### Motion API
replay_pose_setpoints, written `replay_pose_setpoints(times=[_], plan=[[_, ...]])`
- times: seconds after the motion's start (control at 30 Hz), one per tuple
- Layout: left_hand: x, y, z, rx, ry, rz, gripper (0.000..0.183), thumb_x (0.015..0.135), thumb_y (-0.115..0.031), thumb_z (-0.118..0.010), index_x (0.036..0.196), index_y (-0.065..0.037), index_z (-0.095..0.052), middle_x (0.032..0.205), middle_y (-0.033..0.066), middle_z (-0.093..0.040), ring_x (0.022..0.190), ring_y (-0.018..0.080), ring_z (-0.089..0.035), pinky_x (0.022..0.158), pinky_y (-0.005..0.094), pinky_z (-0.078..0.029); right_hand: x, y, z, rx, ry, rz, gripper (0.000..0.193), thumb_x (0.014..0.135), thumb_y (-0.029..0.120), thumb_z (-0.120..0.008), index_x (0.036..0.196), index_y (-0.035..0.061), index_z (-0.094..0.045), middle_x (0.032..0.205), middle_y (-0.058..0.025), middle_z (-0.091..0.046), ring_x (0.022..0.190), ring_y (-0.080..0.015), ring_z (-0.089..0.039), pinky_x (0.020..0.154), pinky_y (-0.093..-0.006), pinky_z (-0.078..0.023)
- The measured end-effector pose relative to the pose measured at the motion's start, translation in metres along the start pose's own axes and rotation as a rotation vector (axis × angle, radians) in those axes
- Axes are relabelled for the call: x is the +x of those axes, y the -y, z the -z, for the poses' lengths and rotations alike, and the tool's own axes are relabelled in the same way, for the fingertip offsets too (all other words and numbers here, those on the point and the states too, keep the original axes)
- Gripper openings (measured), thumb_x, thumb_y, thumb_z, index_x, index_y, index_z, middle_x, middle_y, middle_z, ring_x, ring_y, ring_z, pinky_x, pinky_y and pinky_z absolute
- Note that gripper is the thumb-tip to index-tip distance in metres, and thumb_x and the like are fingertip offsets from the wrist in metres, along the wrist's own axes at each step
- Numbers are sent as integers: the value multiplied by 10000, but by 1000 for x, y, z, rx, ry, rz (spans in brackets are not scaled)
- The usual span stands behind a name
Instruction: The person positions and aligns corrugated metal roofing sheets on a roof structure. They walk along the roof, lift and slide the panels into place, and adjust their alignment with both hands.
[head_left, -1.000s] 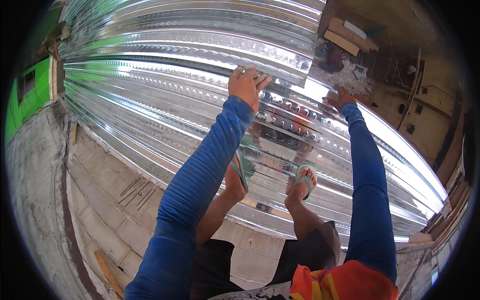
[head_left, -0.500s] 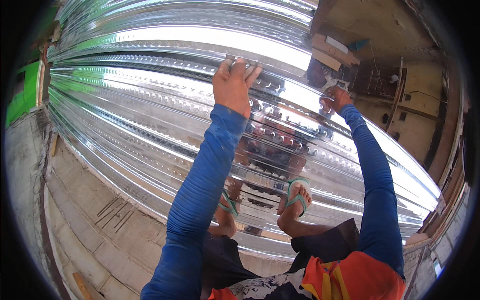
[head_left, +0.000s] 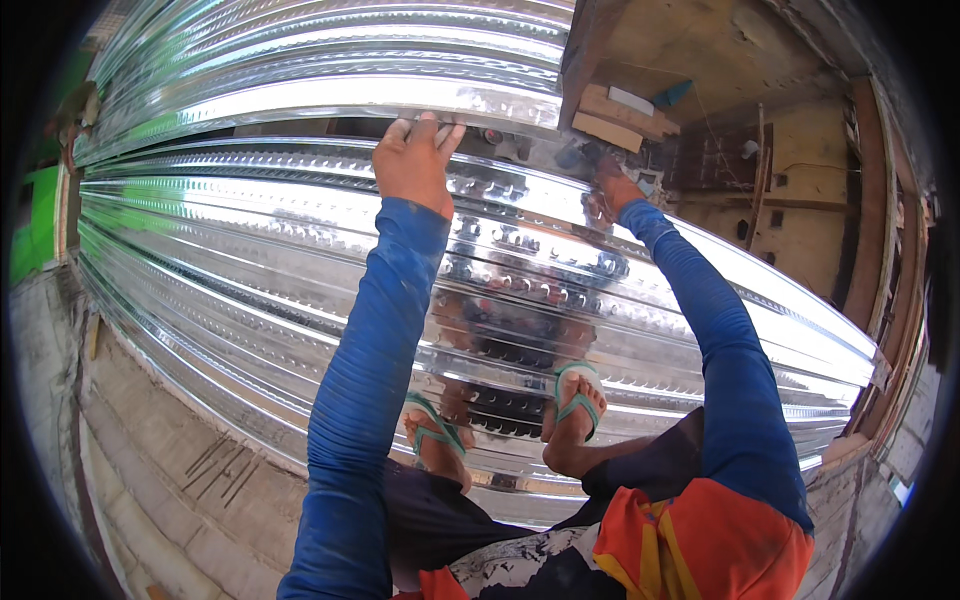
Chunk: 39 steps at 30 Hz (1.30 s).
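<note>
A shiny ribbed metal decking sheet [head_left: 330, 205] with embossed bumps spreads across the view, and I stand on the decking in green flip-flops. My left hand [head_left: 412, 165] is hooked over the sheet's far edge, fingertips partly hidden in the dark gap beyond. On the sheet's right end, my right hand [head_left: 616, 190] grips the edge beside the open drop; its fingers are partly shadowed. Another ribbed metal sheet [head_left: 350, 92] lies past the gap.
To the right the decking ends above a lower space with a yellowish wall [head_left: 815, 190] and wooden boards [head_left: 615, 120]. Several thin rods [head_left: 225, 470] lie on the concrete surface [head_left: 140, 420] at the left. A green wall [head_left: 38, 215] stands at the far left.
A dark gap has opened between the gripped sheet and the one beyond it, as the gripped sheet has come toward me. Both hands have stayed on its edge.
</note>
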<state>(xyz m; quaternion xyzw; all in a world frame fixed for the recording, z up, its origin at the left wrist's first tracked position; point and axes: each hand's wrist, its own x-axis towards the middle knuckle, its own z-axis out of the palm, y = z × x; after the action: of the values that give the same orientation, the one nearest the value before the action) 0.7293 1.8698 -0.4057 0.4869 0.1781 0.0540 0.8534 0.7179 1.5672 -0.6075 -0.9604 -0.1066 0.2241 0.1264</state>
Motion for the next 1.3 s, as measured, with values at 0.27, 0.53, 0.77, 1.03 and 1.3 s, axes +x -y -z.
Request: replay_pose_setpoints(times=[0.27,0.53,0.77,1.03,1.3], plan=[[9,3,5,81,56,-30,291,859,-3,-445,1060,202,-404,993,224,-504,971,307,-558,862,313,-514,10,18,-9,10,-58,29,356,752,88,-588,1103,41,-543,1156,-203,-518,1055,-373,-512,887,-413,-439],[3,-3,-4,30,37,-8,320,851,-39,-485,1060,197,-428,948,208,-535,885,254,-597,797,271,-539,22,13,-2,-8,46,-2,307,775,105,-553,1074,36,-563,1095,-205,-552,982,-370,-556,827,-406,-473],[8,-3,0,61,-37,31,353,872,-58,-470,1097,206,-408,966,222,-543,895,260,-604,807,265,-538,22,35,35,22,233,90,550,681,350,-694,1067,-5,-529,982,-224,-592,933,-358,-582,804,-398,-476],[30,-12,-23,120,-72,-23,325,851,-39,-505,1041,221,-457,968,247,-538,836,241,-612,718,269,-573,20,54,51,128,205,-51,803,616,645,-654,1053,-21,-554,984,-216,-604,921,-323,-592,789,-373,-476],[30,-22,-41,339,-195,51,350,794,-169,-628,1021,80,-533,866,183,-605,742,230,-637,625,307,-514,20,68,61,-45,289,-217,850,628,708,-591,1015,-49,-610,946,-223,-628,893,-323,-621,777,-373,-499]])
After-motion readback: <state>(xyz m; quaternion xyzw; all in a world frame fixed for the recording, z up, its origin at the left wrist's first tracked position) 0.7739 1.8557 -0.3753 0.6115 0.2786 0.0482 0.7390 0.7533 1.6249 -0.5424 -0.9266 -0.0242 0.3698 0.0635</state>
